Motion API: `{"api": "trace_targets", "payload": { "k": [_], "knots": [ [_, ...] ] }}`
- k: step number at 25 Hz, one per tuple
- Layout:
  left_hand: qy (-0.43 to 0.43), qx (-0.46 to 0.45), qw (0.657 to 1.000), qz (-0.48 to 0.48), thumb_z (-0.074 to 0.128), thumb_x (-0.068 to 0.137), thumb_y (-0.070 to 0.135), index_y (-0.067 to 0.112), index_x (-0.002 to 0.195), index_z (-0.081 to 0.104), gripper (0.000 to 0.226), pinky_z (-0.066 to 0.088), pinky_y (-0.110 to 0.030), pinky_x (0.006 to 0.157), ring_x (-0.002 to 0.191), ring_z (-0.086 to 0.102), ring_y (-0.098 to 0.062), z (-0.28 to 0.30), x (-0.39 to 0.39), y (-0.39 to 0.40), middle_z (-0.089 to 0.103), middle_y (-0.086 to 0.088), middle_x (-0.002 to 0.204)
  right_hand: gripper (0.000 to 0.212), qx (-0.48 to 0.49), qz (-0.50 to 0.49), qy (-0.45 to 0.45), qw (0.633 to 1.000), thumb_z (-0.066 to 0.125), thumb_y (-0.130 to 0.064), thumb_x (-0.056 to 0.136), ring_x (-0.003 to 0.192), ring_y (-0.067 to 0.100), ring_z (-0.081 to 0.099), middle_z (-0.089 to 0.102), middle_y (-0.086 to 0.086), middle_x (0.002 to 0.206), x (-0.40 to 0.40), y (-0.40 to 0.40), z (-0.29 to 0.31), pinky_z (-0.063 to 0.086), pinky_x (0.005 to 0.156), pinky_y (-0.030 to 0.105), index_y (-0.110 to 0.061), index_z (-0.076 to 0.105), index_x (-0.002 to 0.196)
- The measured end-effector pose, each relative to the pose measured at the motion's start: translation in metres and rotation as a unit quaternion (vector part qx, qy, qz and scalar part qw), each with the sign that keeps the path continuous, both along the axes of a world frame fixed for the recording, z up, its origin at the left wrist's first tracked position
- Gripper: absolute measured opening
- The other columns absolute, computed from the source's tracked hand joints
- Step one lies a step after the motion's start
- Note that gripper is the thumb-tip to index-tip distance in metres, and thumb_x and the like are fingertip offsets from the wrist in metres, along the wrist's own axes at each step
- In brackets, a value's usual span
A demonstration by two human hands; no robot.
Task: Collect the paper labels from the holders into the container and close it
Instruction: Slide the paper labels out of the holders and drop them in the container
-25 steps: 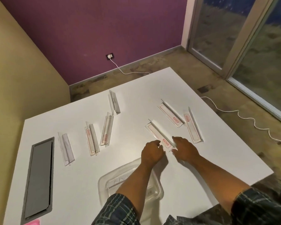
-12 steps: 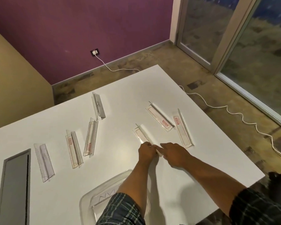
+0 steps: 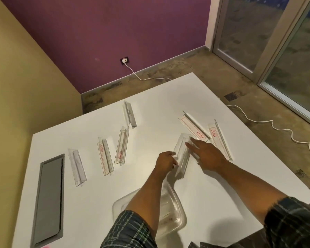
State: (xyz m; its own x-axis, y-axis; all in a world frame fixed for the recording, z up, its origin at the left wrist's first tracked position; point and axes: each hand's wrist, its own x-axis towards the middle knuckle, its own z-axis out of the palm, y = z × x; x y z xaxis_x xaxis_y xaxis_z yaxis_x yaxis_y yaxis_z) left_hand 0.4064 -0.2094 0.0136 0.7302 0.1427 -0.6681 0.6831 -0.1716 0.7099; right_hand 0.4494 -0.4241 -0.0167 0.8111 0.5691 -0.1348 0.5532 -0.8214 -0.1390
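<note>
— White table, purple wall behind, clear container at the near edge, partly under the left forearm. Task's things?

— Seven clear holders spread beyond the container. Four off to its far left, two more to its far right with red-printed paper labels visible inside. Seventh, the middle holder, just past the container, tipped up between both hands.

— Grips?

— Left hand curled narrow against the middle holder's left edge, apparently pinching it. Right hand spread flat, fingers fanned, tips touching the holder's far end, closed on nothing. Label inside that holder: cannot tell, too blurred.

— Step in hand?

— Probably getting the label out of the middle holder. Best done by steadying the plastic with the left, then sliding the paper lengthwise along the channel with the right rather than pulling across the lip. Worth keeping the holder low and close to the container, so the freed strip drops straight in.

— Risks?

— Creased paper if bent out sideways; neighbouring holder to the right knocked by the fanned fingers.
</note>
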Motion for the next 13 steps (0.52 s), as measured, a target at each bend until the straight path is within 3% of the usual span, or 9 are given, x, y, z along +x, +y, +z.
{"api": "trace_targets", "payload": {
  "k": [3,6,7,10,13],
  "knots": [
    [0.022,0.002,0.999,-0.025,0.047,0.086,0.002,0.011,0.107,0.076,0.037,0.036,-0.021,0.049,0.037,0.046,-0.008,0.017,-0.011,0.029,0.059,0.001,0.053,0.082,0.022,0.021,-0.004,1.0,0.07,-0.031,0.087,0.148,0.023,0.029,0.022,0.005,0.164,0.0,0.013,0.012,0.032,0.115,0.035,-0.026,0.026,0.156],
    [0.039,-0.017,0.999,-0.032,0.069,0.076,0.026,0.02,0.072,0.08,0.013,0.032,-0.022,0.05,0.039,0.039,-0.011,0.032,-0.028,0.062,0.049,0.005,0.049,0.074,0.079,0.086,-0.02,0.993,0.076,-0.035,0.081,0.133,0.026,0.049,0.052,0.006,0.146,-0.005,0.028,0.03,0.04,0.108,0.04,-0.02,0.046,0.147],
    [0.042,-0.017,0.998,-0.042,0.071,0.074,0.03,0.021,0.069,0.08,0.013,0.033,-0.022,0.051,0.042,0.039,-0.011,0.036,-0.035,0.074,0.046,0.006,0.049,0.072,0.09,0.118,-0.021,0.989,0.077,-0.04,0.081,0.126,0.025,0.054,0.059,0.004,0.138,-0.008,0.033,0.035,0.043,0.104,0.041,-0.019,0.05,0.144],
    [0.047,-0.005,0.996,-0.081,0.063,0.084,0.021,0.011,0.097,0.081,0.024,0.035,-0.019,0.048,0.045,0.039,-0.01,0.046,-0.054,0.109,0.043,0.006,0.054,0.068,0.093,0.204,-0.031,0.974,0.069,-0.056,0.083,0.112,0.022,0.06,0.066,0.001,0.124,-0.019,0.049,0.049,0.046,0.095,0.039,-0.019,0.056,0.138],
    [0.022,0.053,0.992,-0.113,0.058,0.081,0.005,0.011,0.094,0.082,0.027,0.037,-0.019,0.053,0.066,0.05,-0.015,0.056,-0.069,0.134,0.064,-0.002,0.075,0.065,0.096,0.263,-0.039,0.959,0.06,-0.067,0.085,0.101,0.022,0.062,0.069,0.0,0.11,-0.03,0.069,0.058,0.047,0.086,0.036,-0.02,0.06,0.131]
  ]
}}
